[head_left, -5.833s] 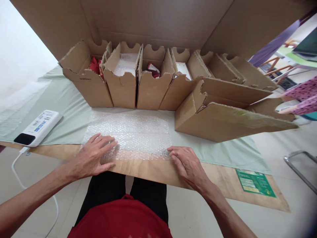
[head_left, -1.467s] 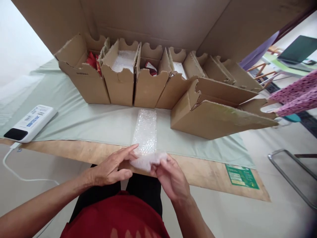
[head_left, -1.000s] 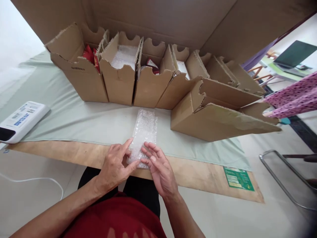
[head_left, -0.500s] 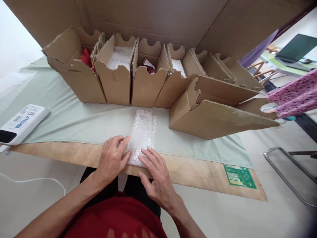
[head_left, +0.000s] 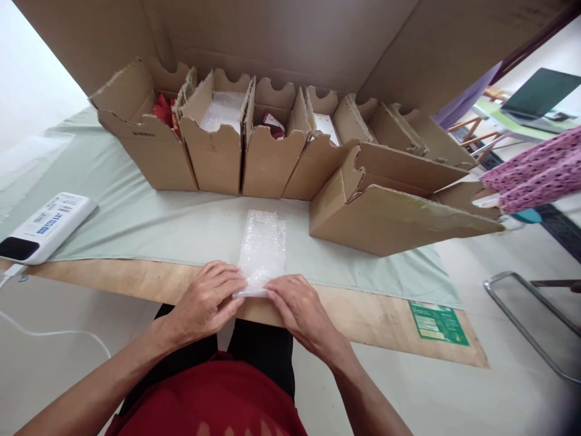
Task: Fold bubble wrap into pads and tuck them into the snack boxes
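Observation:
A clear bubble wrap bag (head_left: 262,248) lies flat over the table's front edge, on the pale green cloth and the bare wood. My left hand (head_left: 212,298) is closed at its near left corner, thumb below and fingers on top. At the near right corner my right hand (head_left: 299,304) grips the bag the same way, fingers pressed against the thumb. The bag's near edge looks folded or rolled between the two hands. Whether anything lies inside the bag I cannot tell.
Behind the bag stands a row of cardboard bins (head_left: 218,157), some with red packets (head_left: 164,110) or bubble wrap sheets (head_left: 223,110). An angled cardboard bin (head_left: 385,218) is on the right. A white power bank (head_left: 48,227) with a cable lies at left; a green label (head_left: 439,324) at right.
My right hand has turned inward and closed on the bag's near right corner. My left hand has closed on the left corner. The bag's near edge has been folded up a little.

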The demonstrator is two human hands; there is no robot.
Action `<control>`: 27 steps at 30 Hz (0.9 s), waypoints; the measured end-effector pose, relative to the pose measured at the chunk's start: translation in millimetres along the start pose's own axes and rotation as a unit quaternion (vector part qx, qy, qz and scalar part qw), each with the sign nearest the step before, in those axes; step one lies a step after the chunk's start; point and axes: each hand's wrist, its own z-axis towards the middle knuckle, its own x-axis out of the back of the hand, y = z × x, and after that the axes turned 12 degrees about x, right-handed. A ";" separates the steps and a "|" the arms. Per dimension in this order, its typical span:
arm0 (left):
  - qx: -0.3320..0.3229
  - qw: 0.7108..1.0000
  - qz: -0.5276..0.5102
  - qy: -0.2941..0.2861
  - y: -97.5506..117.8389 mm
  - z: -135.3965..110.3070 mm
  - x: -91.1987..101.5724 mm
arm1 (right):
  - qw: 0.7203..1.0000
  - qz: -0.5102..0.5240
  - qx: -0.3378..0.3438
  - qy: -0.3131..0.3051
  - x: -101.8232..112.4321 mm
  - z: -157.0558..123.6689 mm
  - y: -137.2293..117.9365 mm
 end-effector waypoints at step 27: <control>0.174 0.983 0.003 0.054 7.8 34.8 -17.8 | 0.989 -0.084 -0.066 0.104 -2.6 -9.3 1.9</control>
